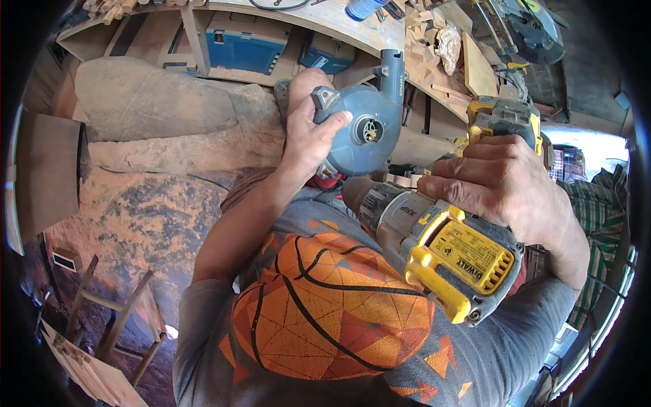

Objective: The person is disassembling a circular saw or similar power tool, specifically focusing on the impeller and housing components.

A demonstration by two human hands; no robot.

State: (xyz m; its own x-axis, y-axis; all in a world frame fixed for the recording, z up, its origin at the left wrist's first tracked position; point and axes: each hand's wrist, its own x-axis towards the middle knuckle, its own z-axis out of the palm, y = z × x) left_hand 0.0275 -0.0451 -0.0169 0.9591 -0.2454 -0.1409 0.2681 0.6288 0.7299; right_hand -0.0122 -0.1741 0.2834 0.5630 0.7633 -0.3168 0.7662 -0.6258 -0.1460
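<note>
My left hand [308,139] is closed on the side of a blue-grey round blower [371,154], its thumb lying across the face. The blower's short outlet tube points up and away, and its round central opening faces me. In my right hand [508,180] is a yellow and black cordless drill [437,237], with my fingers wrapped around its grip. The drill lies at a slant above my chest, its dark chuck pointing left, close below the blower's lower edge. From this view I cannot tell whether chuck and blower touch.
A workbench [325,24] runs across the far side, with wood offcuts [424,51] piled at its right. Blue tool cases [247,49] sit on the shelf beneath. A saw [532,30] stands far right. Sawdust covers the floor [156,203]; a wooden frame [115,315] stands lower left.
</note>
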